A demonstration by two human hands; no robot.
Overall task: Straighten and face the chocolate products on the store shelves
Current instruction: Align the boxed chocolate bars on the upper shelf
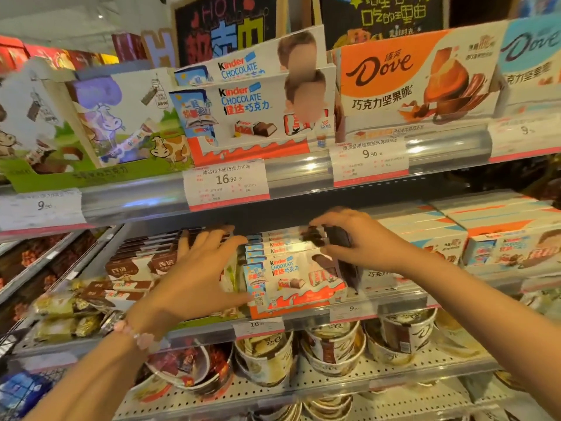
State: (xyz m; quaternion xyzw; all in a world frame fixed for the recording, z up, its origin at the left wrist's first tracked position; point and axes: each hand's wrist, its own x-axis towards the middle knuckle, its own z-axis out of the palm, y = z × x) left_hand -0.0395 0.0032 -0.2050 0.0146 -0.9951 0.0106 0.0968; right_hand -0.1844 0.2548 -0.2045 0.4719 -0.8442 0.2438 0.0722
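I have both hands on the middle shelf (pixel 303 314), at the Kinder row (pixel 291 268), which sits near the picture's centre, slightly toward 5 o'clock. My left hand (pixel 197 278) lies at 9 o'clock of the row, fingers (pixel 212 241) straight and spread, flat against the row's left flank and holding nothing. My right hand (pixel 355 238) is at 1 o'clock of the front box, its fingers curled round a dark pack (pixel 338 238) at the row's right end; the pack is blurred and I cannot read what it is.

The row runs front to back, toward 12 o'clock into the shelf, and each box lies with its long axis across, from 9 to 3 o'clock, its printed face toward me. The front box looks turned a little, its right end swung back, so I judge the row is not yet square to the shelf edge. The left hand is nearer the stack's flank and suits pushing it toward 3 o'clock; the right hand is nearer the loose pack and suits seating it.

Brown bars (pixel 142 262) lie at 9 o'clock of the row, and Dove tubs (pixel 331 347) on the shelf below.
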